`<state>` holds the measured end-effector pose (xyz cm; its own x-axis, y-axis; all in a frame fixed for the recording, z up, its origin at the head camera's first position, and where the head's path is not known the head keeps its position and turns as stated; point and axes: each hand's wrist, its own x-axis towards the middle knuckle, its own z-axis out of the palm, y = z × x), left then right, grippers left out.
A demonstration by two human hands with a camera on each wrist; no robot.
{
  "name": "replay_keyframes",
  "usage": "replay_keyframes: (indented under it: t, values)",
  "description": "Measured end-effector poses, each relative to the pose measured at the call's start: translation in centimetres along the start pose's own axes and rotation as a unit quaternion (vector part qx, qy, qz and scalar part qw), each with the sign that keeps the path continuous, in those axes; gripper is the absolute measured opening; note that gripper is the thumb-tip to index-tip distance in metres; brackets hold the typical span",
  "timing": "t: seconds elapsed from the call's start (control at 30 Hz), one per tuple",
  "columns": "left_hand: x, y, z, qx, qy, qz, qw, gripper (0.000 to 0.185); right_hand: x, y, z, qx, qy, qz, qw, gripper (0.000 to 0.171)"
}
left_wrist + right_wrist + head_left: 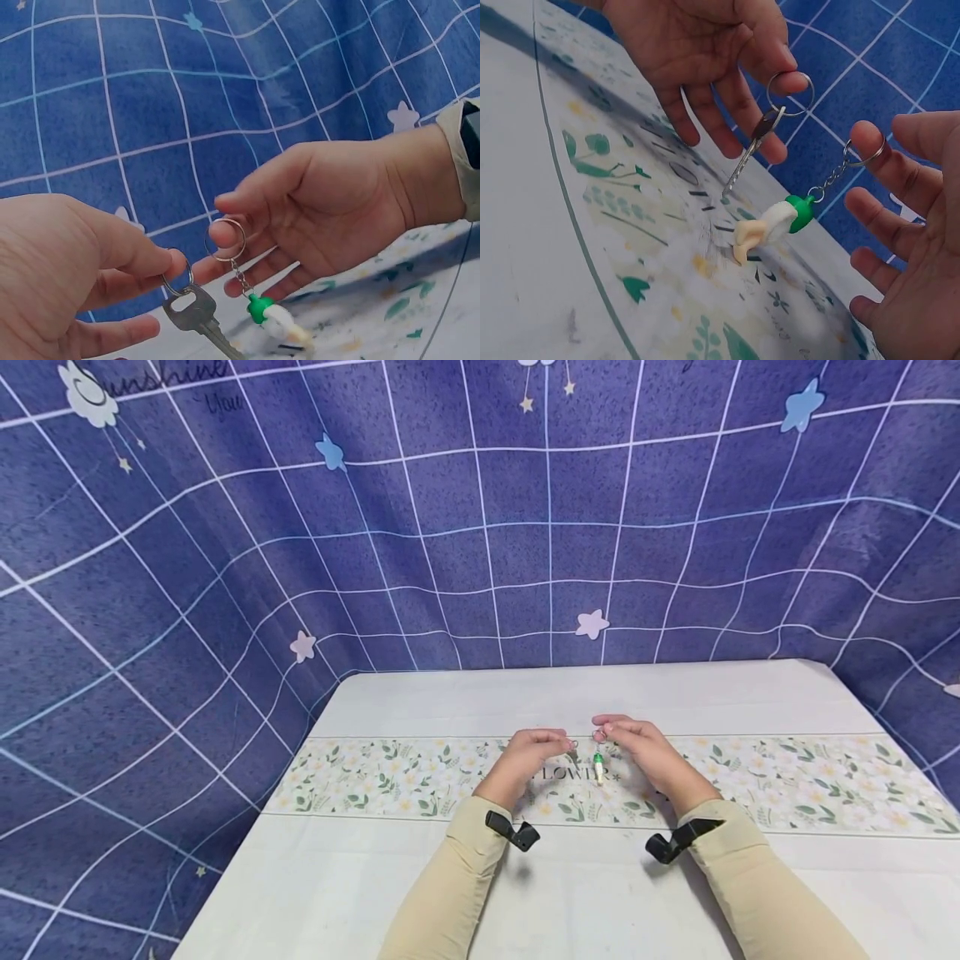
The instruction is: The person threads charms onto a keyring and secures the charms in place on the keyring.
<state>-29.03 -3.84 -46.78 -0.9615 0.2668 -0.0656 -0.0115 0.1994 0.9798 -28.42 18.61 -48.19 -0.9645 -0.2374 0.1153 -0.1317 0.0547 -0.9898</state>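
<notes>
My left hand (516, 767) holds a metal key (196, 312) by its split ring, between thumb and index finger, the blade pointing downward. Facing it, my right hand (660, 764) holds a keychain (789, 211) by its own ring, the index fingertip at the ring and the thumb beside it. A short chain joins that ring to a small charm with a green top, a white body and a pale yellow end. The charm dangles over the tabletop. Key ring and keychain ring are close together but apart. Other fingers of both hands are spread loosely.
Under the hands is a white table (360, 877) with a band of printed flowers and lettering across it. A blue curtain (450, 560) with a white grid and stars hangs behind the table and at the left. Black straps (512, 831) circle both sleeved wrists.
</notes>
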Motion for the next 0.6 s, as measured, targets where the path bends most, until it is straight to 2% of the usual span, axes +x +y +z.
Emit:
replay_keyframes:
  t: [0.17, 0.43, 0.6]
  values:
    - [-0.2, 0.6, -0.2, -0.009, -0.025, 0.024, 0.9994, 0.022, 0.0, -0.6, 0.2, 0.005, 0.007, -0.012, 1.0, 0.039]
    - [-0.2, 0.7, -0.5, 0.001, -0.021, 0.052, 0.9984, 0.022, 0.0, -1.3, 0.6, 0.004, 0.01, -0.026, 1.0, 0.038]
    - [-0.3, 1.0, -0.5, 0.024, -0.022, 0.083, 0.996, 0.02, 0.0, -1.7, 0.8, -0.001, 0.015, -0.033, 0.999, 0.037]
